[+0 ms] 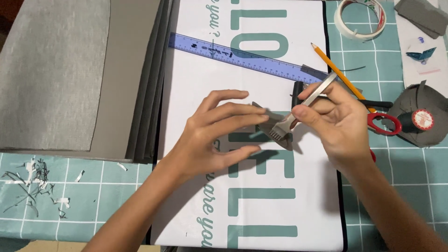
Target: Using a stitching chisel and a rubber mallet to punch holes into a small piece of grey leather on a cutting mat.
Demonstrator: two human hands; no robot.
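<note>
Both forearms reach over the white mat (196, 186); left hand (210, 135), fingers spread, steadies a grey leather scrap (270, 123); right hand (333, 116) pinches a pronged metal chisel (298, 109) upon it; scissors (385, 122) lie beside.

1. Bright, even light falls from above; the white mat (196, 186) shows no glare.
2. Soft shadows lie beneath both hands.
3. The left hand (212, 135) looks slightly motion-blurred; the edges stay sharp.
</note>
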